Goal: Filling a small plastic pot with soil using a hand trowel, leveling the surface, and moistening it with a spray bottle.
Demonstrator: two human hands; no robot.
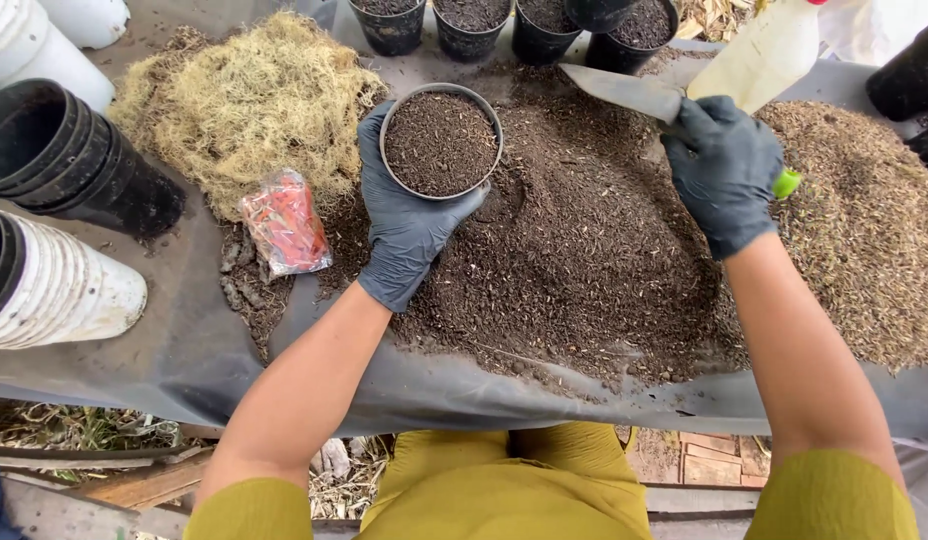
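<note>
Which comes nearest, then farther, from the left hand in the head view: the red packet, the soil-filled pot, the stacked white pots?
1. Soil-filled pot: held in the left hand.
2. Red packet: just to its left.
3. Stacked white pots: at the far left edge.

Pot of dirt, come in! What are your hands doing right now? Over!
Left hand gripping the soil-filled pot. Right hand holding a trowel above the soil heap. Nothing between trowel and pot.
</note>
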